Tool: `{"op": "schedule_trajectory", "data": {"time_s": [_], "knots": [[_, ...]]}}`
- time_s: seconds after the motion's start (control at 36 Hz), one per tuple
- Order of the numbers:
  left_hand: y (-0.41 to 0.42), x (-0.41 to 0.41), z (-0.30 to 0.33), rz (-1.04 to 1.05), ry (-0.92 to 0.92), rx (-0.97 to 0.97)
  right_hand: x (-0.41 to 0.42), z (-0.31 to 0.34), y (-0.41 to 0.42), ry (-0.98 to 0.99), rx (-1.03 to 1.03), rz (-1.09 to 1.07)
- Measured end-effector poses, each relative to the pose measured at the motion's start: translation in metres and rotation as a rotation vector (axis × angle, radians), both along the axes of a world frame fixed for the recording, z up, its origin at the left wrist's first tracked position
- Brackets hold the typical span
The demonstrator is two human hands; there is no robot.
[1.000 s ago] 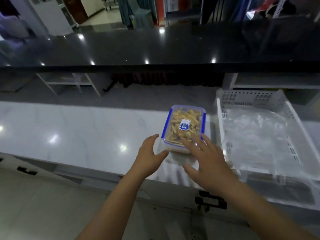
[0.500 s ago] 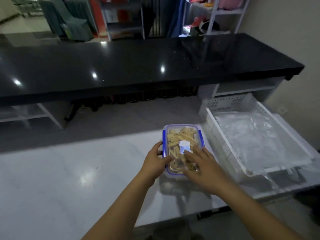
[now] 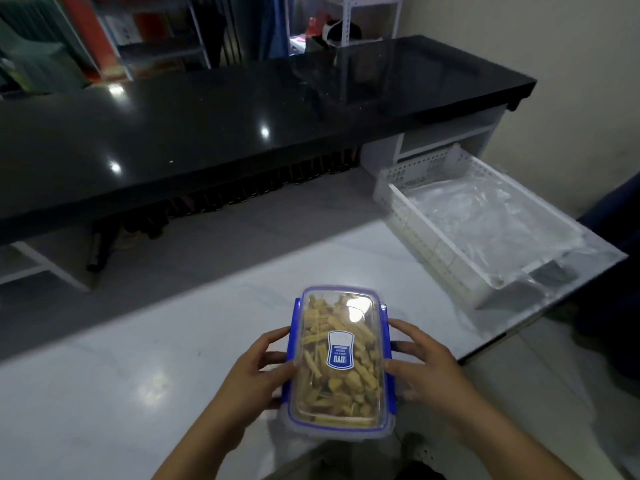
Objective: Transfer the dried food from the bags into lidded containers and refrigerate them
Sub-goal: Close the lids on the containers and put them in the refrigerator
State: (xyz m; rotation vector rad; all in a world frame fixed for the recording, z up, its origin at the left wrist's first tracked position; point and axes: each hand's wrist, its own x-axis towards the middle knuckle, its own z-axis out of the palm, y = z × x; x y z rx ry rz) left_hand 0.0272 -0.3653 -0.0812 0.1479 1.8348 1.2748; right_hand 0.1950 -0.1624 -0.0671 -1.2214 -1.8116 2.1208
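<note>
A clear rectangular lidded container point(image 3: 337, 362) with blue clips and a blue label holds yellow dried food strips. I hold it between both hands above the front edge of the white marble counter point(image 3: 145, 358). My left hand point(image 3: 254, 370) grips its left side and my right hand point(image 3: 420, 367) grips its right side. The lid is on and both side clips look folded down.
A white perforated plastic basket point(image 3: 433, 244) lined with crumpled clear plastic sits at the counter's right end. A black glossy counter point(image 3: 207, 126) runs behind, with shelves beyond it. A beige wall stands at the right.
My hands closed on the container's two sides and lifted it off the counter toward me. The view swung to the right and down.
</note>
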Motion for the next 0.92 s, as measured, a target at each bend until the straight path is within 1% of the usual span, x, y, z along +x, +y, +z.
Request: {"op": "schedule_trajectory", "data": {"time_s": [0.19, 0.33, 0.44, 0.5, 0.58, 0.61, 0.67, 0.72, 0.78, 0.81, 0.83, 0.92], "knots": [[-0.01, -0.011, -0.003, 0.008, -0.059, 0.062, 0.003, -0.011, 0.013, -0.041, -0.241, 0.015], [-0.013, -0.015, -0.009, 0.0, -0.075, 0.089, 0.003, -0.015, 0.017, -0.039, -0.254, 0.033], [-0.017, -0.011, -0.01, 0.039, -0.101, 0.075, 0.007, -0.014, 0.017, -0.026, -0.279, 0.005], [-0.017, -0.005, -0.011, 0.041, -0.078, 0.047, 0.01, -0.011, 0.013, -0.045, -0.212, -0.027], [-0.018, -0.002, -0.01, 0.123, 0.034, 0.049, 0.014, -0.006, 0.005, -0.113, 0.044, -0.143], [-0.019, -0.002, -0.009, 0.117, 0.086, 0.054, 0.016, -0.002, 0.002, -0.113, 0.125, -0.132], [-0.023, -0.001, -0.002, -0.023, 0.181, 0.045, 0.02, 0.006, -0.006, -0.066, 0.249, -0.021], [-0.027, 0.005, 0.007, -0.231, 0.261, 0.041, 0.025, 0.014, -0.016, -0.002, 0.274, 0.163], [-0.027, 0.015, 0.014, -0.418, 0.347, 0.104, 0.028, 0.016, -0.027, 0.073, 0.265, 0.342], [-0.025, 0.021, 0.015, -0.471, 0.386, 0.163, 0.028, 0.015, -0.032, 0.105, 0.289, 0.403], [-0.023, 0.026, 0.016, -0.493, 0.405, 0.22, 0.028, 0.013, -0.037, 0.121, 0.323, 0.434], [-0.017, 0.031, 0.017, -0.462, 0.362, 0.307, 0.025, 0.005, -0.046, 0.119, 0.375, 0.428]]}}
